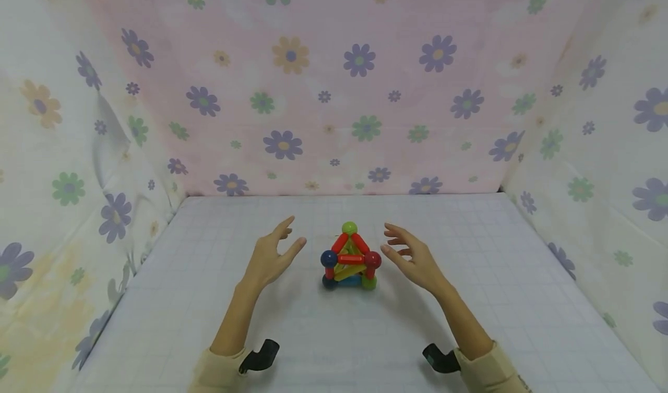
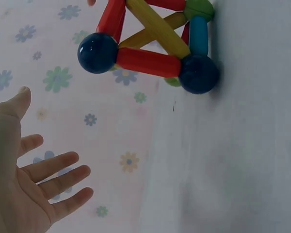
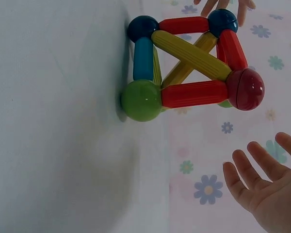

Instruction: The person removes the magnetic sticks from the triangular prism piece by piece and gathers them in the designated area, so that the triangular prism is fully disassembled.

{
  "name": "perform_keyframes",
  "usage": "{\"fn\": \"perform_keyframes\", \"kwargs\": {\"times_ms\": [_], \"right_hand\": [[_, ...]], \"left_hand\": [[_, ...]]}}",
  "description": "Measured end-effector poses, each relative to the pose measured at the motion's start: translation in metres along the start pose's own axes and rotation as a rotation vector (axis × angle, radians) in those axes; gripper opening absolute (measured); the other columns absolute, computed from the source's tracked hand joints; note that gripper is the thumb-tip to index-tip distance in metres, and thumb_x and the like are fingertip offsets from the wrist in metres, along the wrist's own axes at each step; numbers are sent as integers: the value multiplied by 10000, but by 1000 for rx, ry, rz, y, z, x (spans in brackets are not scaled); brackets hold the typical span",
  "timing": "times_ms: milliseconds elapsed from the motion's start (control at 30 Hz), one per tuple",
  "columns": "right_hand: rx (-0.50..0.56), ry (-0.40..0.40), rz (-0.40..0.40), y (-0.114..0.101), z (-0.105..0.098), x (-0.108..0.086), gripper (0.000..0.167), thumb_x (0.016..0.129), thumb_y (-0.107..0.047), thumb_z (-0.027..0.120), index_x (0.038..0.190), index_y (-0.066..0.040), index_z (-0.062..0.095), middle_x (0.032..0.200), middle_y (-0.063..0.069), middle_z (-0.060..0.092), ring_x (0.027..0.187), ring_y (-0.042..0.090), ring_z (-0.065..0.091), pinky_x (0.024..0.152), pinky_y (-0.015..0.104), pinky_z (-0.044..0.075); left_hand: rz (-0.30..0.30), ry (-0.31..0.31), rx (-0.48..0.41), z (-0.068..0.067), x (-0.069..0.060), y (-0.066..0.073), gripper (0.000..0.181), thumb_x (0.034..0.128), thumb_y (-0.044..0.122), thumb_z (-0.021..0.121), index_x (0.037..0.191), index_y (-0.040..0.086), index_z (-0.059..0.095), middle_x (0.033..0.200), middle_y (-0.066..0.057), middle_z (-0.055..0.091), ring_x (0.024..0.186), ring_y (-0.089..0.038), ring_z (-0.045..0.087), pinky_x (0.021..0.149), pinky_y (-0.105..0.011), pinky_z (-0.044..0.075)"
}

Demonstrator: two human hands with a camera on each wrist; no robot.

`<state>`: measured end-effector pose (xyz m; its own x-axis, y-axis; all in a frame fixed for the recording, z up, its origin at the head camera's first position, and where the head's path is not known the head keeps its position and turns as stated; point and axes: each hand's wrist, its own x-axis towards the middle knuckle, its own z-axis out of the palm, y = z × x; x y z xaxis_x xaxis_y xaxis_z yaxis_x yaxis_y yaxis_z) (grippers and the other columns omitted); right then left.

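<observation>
A small frame built of rods and balls (image 1: 351,259) stands on the table between my hands. Red rods (image 3: 194,93) form its sides and top, yellow rods (image 3: 191,54) cross inside, and a blue rod (image 3: 143,59) lies at the base. Dark blue, green and red balls join the corners, with a green ball (image 1: 349,228) at the peak. My left hand (image 1: 269,258) hovers left of the frame, fingers spread, apart from it. On the right, my right hand (image 1: 414,259) is held close to the red ball (image 1: 373,259), its fingers loosely extended and holding nothing.
The frame and hands are over a white table (image 1: 172,300) with faint grid lines. Flower-printed cloth hangs as a back wall (image 1: 334,80) and along both sides. A black wrist mount (image 1: 261,356) sticks out from each sleeve.
</observation>
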<state>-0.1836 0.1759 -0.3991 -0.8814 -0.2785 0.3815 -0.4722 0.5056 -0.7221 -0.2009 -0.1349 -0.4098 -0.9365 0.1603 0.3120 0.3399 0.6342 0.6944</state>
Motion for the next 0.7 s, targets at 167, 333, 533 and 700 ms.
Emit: {"fn": "perform_keyframes", "kwargs": {"times_ms": [167,333,533,700], "right_hand": [[4,-11,-5,24,11,-1,475,898,-122,614,1346,-60,471,1220,169,598,1029,295,605,809,380,527],[70,-32,-7,31,17,-2,493,885,-200,644,1344,-115,487,1212,133,606,1007,276,619,803,336,527],[94,-38,23,31,25,-2,535,847,-170,693,1339,-115,491,1192,141,611,959,240,636,787,362,539],[124,-43,2,16,26,-2,531,818,-52,700,1306,-9,498,1144,228,611,912,318,626,766,487,530]], "left_hand": [[53,35,-99,15,-2,2,537,899,321,617,1362,87,477,1160,-183,641,1068,-320,603,875,-490,486],[95,51,-164,27,-5,8,482,885,260,641,1314,73,523,1105,-156,668,1011,-306,628,849,-476,500],[135,26,-261,41,-8,9,451,858,222,674,1268,70,560,1054,-133,682,962,-346,627,800,-507,506],[144,11,-308,50,-10,9,449,833,201,703,1245,75,578,1036,-122,686,927,-293,639,768,-501,514]]}}
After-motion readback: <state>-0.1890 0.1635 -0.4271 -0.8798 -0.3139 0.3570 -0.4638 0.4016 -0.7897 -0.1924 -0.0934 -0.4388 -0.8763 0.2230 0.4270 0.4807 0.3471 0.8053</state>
